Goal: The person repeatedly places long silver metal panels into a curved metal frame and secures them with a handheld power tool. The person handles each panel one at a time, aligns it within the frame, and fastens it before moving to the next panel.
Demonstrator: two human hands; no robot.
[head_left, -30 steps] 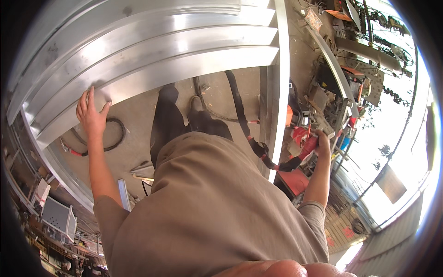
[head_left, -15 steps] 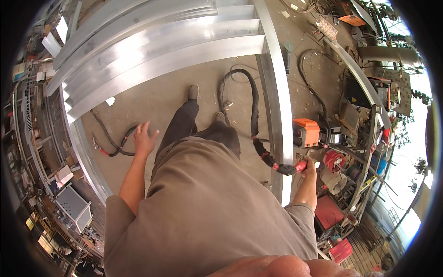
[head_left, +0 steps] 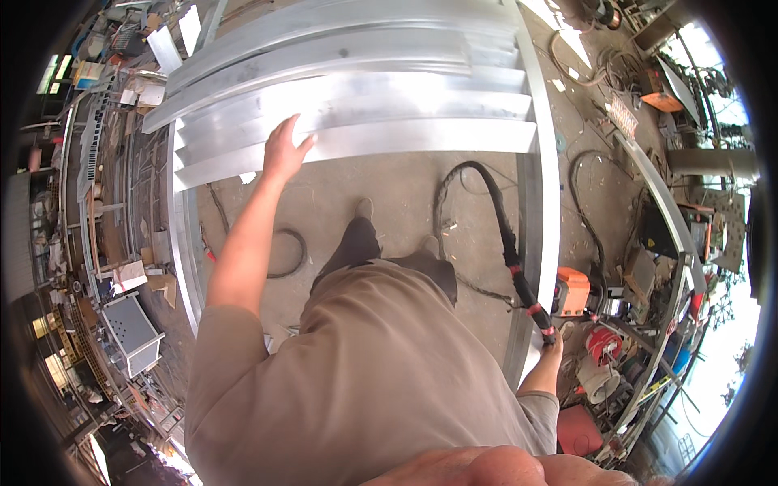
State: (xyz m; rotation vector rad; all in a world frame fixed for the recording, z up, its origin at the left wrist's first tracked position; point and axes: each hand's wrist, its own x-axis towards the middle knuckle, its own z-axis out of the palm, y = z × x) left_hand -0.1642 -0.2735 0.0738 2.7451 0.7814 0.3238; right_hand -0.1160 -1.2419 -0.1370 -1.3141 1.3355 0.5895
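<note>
Flat and unclenched, the left hand [head_left: 284, 150] rests with spread fingers on the near edge of the lowest of the stacked metal sheets [head_left: 365, 97], so its grip is released: it presses on the sheet rather than closing around it. The sheets lie stepped one over another across the top of the view, ahead of the person, their long edges running left to right, and the left hand touches them toward their left half. The right hand [head_left: 551, 336] hangs low at the person's right side, its grip clenched around the end of a thick black hose [head_left: 506, 239] banded with red tape; the hose curves up from that hand and loops over the concrete floor [head_left: 389, 182] between the feet and a long metal frame rail [head_left: 541, 202] that runs down the right. Just right of the right hand stand an orange machine [head_left: 572, 290] and a red reel [head_left: 601, 344], amid workshop clutter.
</note>
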